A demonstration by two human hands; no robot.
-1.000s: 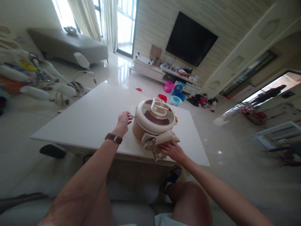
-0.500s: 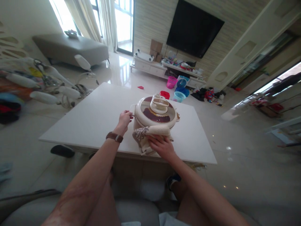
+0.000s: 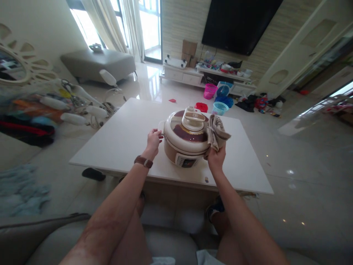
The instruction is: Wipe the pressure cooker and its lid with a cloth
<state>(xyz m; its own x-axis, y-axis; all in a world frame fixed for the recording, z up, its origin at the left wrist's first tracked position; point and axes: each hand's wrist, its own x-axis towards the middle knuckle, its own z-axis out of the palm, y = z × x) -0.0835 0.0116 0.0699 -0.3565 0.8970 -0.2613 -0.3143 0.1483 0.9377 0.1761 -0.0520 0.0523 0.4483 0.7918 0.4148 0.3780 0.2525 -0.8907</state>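
A cream and brown electric cooker (image 3: pixel 185 141) with a handled lid stands on the white table (image 3: pixel 124 136). My left hand (image 3: pixel 154 139) grips the small side handle at the cooker's left, fingers curled; a brown watch sits on that wrist. My right hand (image 3: pixel 216 157) is closed on a beige patterned cloth (image 3: pixel 216 134), pressed against the cooker's right side near the lid rim. My bare knees show below the table's near edge.
Coloured baskets (image 3: pixel 217 105) and toys lie on the glossy floor beyond the table. A low TV cabinet (image 3: pixel 193 75) stands under a wall screen. A grey bench (image 3: pixel 99 64) sits by the window. Clutter (image 3: pixel 55 110) fills the left side.
My right hand has carried the cloth from the cooker's front, round to its right side. The left hand has stayed on the side handle. The view has tilted down a little.
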